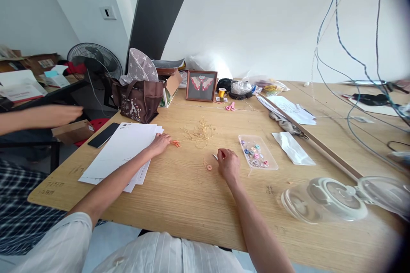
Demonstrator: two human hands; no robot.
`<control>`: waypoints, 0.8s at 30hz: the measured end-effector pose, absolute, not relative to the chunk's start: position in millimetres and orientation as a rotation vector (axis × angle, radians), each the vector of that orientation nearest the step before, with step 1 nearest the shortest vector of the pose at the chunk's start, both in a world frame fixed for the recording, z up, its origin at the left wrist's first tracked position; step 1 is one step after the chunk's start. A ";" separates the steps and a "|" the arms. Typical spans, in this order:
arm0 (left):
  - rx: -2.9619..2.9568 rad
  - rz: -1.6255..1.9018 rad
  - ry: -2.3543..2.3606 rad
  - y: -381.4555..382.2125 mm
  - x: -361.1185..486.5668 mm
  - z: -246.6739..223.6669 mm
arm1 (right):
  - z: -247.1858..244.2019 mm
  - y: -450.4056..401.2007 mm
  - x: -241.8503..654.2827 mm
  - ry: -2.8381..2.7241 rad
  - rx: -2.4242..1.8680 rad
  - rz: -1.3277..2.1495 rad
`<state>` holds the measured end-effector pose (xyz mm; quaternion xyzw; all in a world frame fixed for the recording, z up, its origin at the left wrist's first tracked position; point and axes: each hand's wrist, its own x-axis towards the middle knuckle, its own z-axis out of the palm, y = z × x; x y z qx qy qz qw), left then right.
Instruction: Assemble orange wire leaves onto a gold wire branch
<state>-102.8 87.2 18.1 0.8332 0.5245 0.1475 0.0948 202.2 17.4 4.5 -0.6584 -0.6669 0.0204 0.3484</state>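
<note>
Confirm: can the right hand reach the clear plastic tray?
Probably yes: the right hand rests just left of the clear plastic tray, and nothing appears to stand between them on the wooden tabletop.

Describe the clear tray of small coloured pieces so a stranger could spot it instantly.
On the long light-wood table, find the person's right hand near the middle. Just beyond it to the right sits a shallow clear plastic tray of small pink, blue and teal pieces, lying between a tangle of gold strands and a white sheet.
</note>
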 end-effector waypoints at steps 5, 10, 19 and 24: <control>2.344 0.583 1.558 67.8 -87.2 35.9 | 6.6 16.9 204.5 -1.731 -1.784 0.052; 1.634 0.983 1.198 23.6 -31.8 41.9 | 14.9 12.6 199.2 -1.712 -1.699 0.058; 1.195 1.118 1.004 -12.8 13.0 18.4 | 29.7 -6.6 152.2 -1.487 -1.242 0.799; 1.202 1.130 1.005 -11.2 4.1 17.3 | 23.9 -8.2 142.8 -1.424 -1.200 0.711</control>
